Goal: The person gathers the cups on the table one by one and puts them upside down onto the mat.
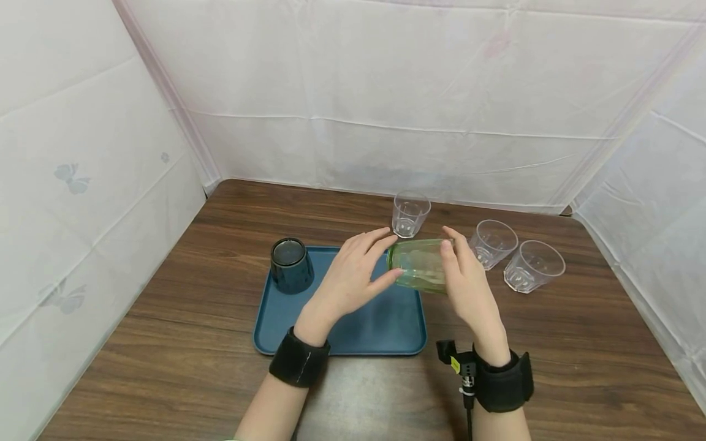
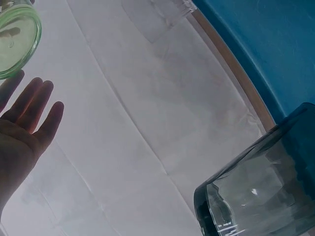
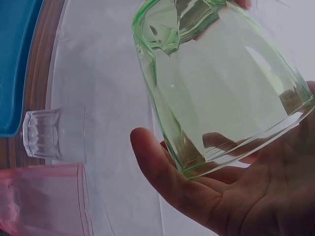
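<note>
A pale green glass (image 1: 420, 264) lies sideways in the air between both hands, above the right end of the blue tray (image 1: 342, 343). My left hand (image 1: 353, 275) has its thumb and forefinger at the thick green-edged end. Its other fingers reach out straight and spread, clear of the glass in the left wrist view. Around the opposite end, my right hand (image 1: 469, 282) holds the glass, with fingers behind it in the right wrist view. A dark glass (image 1: 291, 269) stands upside down at the tray's back left.
One clear glass (image 1: 410, 214) stands upright behind the tray. Two more, a clear glass (image 1: 493, 244) and another clear glass (image 1: 533, 267), stand to the right. Pale fabric walls (image 1: 353, 153) enclose the back and sides of the wooden table (image 1: 165, 343).
</note>
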`<state>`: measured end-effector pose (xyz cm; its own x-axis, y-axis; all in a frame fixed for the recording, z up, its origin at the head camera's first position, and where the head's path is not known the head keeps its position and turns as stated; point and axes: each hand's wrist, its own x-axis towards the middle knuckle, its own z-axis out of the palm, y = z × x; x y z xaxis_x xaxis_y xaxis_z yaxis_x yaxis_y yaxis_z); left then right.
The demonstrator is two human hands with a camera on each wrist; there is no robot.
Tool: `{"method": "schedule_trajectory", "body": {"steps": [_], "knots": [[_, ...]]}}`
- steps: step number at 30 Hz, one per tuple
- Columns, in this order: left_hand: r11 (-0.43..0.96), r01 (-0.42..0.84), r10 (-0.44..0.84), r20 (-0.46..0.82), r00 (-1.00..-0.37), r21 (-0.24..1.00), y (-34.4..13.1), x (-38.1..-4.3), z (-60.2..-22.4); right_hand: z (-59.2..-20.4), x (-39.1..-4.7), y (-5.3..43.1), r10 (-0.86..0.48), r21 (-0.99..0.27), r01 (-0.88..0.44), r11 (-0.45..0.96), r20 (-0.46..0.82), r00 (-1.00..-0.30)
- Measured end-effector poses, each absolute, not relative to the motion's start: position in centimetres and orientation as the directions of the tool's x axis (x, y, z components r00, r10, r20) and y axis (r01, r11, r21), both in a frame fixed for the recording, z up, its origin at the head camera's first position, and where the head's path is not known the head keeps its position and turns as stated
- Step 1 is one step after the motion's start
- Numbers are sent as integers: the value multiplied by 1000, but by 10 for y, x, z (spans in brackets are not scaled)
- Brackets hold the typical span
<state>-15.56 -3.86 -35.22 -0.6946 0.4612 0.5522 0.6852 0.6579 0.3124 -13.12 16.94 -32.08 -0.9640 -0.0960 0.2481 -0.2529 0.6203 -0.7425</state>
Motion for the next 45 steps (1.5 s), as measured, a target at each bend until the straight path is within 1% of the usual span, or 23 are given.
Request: {"method": "schedule_trajectory", "body": {"steps": [12,27,36,45], "knots": [[631,726,479,598,-642,274,-36,-155,-351,-323,-130,166,-118,-757,-284,588,266,-957],[621,731,462,622,-632,282,-34,-152,-351,-322,-128,164,-143,-772,-299,560,265,-953],[603,748,460,645,-610,277,-33,-151,-350,-323,-129,163,-167,-754,-334,565,292,-942],[576,760,450,660,-601,300,-33,-151,-350,-324,-130,160,-202,-765,-373,525,313,-928]]}}
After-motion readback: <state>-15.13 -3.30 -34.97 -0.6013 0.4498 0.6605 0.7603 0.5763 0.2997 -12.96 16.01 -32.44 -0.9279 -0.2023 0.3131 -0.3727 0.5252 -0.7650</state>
